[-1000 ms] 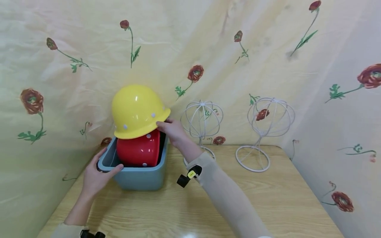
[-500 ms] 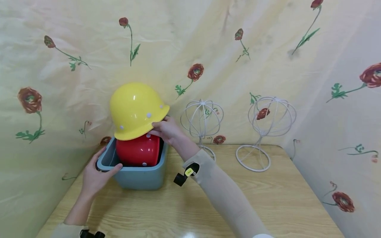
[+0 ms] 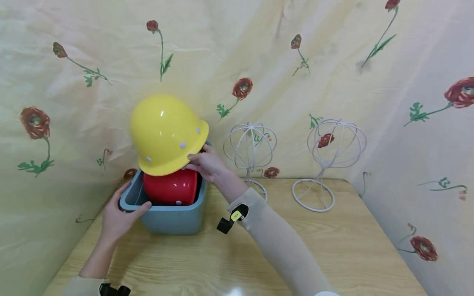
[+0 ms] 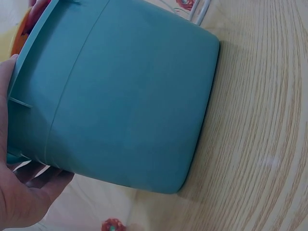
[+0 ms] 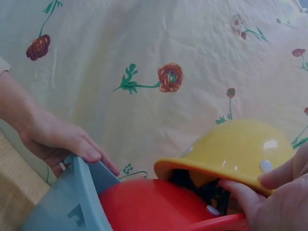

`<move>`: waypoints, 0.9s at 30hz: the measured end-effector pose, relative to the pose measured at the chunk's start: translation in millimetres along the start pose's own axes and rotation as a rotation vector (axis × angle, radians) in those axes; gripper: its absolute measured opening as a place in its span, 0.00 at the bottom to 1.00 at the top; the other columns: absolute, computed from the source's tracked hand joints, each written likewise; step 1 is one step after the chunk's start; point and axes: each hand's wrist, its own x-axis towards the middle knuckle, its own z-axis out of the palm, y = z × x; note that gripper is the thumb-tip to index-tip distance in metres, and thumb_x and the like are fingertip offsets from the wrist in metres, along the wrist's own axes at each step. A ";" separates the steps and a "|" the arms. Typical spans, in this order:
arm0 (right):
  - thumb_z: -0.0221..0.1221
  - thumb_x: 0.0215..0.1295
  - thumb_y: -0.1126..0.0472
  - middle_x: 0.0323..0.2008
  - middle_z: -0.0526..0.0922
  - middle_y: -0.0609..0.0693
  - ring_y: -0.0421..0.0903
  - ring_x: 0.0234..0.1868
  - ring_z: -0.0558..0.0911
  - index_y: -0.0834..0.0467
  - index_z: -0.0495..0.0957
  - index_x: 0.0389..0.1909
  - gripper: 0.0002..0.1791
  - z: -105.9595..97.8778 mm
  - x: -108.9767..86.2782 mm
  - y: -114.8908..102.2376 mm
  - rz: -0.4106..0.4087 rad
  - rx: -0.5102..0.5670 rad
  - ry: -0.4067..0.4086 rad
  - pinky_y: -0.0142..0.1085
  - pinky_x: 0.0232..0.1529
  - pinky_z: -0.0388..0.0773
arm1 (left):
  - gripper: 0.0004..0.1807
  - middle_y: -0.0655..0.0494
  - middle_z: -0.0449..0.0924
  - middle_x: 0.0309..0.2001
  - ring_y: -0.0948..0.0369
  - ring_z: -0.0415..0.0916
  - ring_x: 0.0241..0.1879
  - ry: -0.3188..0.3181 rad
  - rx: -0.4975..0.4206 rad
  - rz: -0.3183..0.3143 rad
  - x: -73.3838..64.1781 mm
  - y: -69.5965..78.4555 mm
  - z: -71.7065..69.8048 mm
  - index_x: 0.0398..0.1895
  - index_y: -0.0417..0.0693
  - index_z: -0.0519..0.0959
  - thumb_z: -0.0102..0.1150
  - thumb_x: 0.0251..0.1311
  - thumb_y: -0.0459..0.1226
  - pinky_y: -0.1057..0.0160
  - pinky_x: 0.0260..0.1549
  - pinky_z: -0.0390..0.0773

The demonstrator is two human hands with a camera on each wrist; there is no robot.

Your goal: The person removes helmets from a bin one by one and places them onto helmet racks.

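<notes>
A yellow hard hat is tilted over the blue-grey bin. My right hand pinches its brim, thumb on the outside and fingers beneath, as the right wrist view shows with the hard hat. Inside the bin lies a red hard hat on its side, partly covered by the yellow one. My left hand grips the bin's left front corner, thumb over the rim. In the left wrist view the fingers of the left hand curl round the outside of the bin.
Two white wire stands with globe-shaped tops, a nearer-left stand and a right stand, are on the wooden table along its back edge. Flower-printed cloth hangs behind and at both sides.
The yellow hard hat has risen slightly and shifted left, tilting more, with my right hand still on its brim. My left hand keeps its place on the bin.
</notes>
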 end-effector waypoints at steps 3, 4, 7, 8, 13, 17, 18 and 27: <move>0.50 0.78 0.76 0.68 0.78 0.65 0.52 0.55 0.86 0.62 0.66 0.76 0.28 -2.0 -3.5 -0.3 -0.025 0.012 -0.007 0.49 0.64 0.80 | 0.54 0.39 0.63 0.80 0.42 0.64 0.73 0.000 -0.018 0.010 0.3 0.1 0.3 0.86 0.56 0.57 0.76 0.61 0.50 0.43 0.63 0.74; 0.50 0.78 0.75 0.68 0.78 0.65 0.51 0.53 0.86 0.62 0.66 0.76 0.28 -2.6 -4.9 -0.6 -0.035 0.013 -0.007 0.49 0.63 0.80 | 0.54 0.39 0.62 0.81 0.41 0.63 0.73 -0.002 -0.026 0.012 0.3 0.2 0.4 0.86 0.56 0.57 0.76 0.61 0.50 0.38 0.65 0.73; 0.50 0.78 0.75 0.67 0.79 0.66 0.51 0.55 0.87 0.63 0.68 0.75 0.27 -4.4 -9.5 -2.2 -0.074 0.016 -0.014 0.46 0.60 0.81 | 0.54 0.38 0.61 0.81 0.40 0.61 0.74 -0.008 -0.044 0.013 0.3 0.1 0.7 0.86 0.55 0.56 0.76 0.61 0.50 0.31 0.68 0.69; 0.50 0.78 0.75 0.68 0.79 0.66 0.52 0.57 0.87 0.63 0.68 0.75 0.27 -5.0 -11.2 -3.0 -0.084 0.016 -0.022 0.45 0.60 0.81 | 0.54 0.38 0.61 0.81 0.40 0.61 0.74 -0.010 -0.046 0.011 0.2 0.1 0.8 0.86 0.55 0.56 0.76 0.62 0.50 0.31 0.68 0.69; 0.49 0.78 0.75 0.70 0.76 0.67 0.51 0.58 0.87 0.64 0.66 0.77 0.28 -8.6 -20.2 -9.1 -0.125 0.013 -0.056 0.38 0.54 0.85 | 0.54 0.38 0.61 0.81 0.41 0.62 0.74 -0.012 -0.046 0.004 -0.2 0.2 0.9 0.86 0.55 0.56 0.76 0.62 0.50 0.32 0.68 0.69; 0.49 0.79 0.75 0.67 0.78 0.67 0.41 0.45 0.89 0.64 0.64 0.78 0.28 -11.6 -27.5 -15.6 -0.150 0.036 -0.070 0.32 0.48 0.88 | 0.53 0.38 0.61 0.81 0.40 0.62 0.74 -0.011 -0.046 0.008 -0.1 1.4 1.0 0.86 0.55 0.55 0.75 0.63 0.51 0.31 0.68 0.69; 0.49 0.79 0.75 0.67 0.78 0.67 0.39 0.43 0.89 0.64 0.64 0.78 0.29 -12.2 -29.5 -17.6 -0.157 0.043 -0.076 0.31 0.46 0.88 | 0.53 0.38 0.61 0.81 0.40 0.62 0.74 -0.011 -0.048 0.009 -0.2 1.7 1.0 0.86 0.55 0.55 0.75 0.63 0.51 0.31 0.68 0.69; 0.48 0.78 0.77 0.65 0.81 0.67 0.39 0.42 0.91 0.65 0.61 0.79 0.30 -17.1 -52.0 -39.9 -0.223 0.070 -0.117 0.31 0.45 0.88 | 0.53 0.39 0.61 0.81 0.41 0.62 0.73 -0.008 -0.057 0.001 -1.8 0.8 0.5 0.87 0.56 0.55 0.75 0.63 0.50 0.34 0.67 0.71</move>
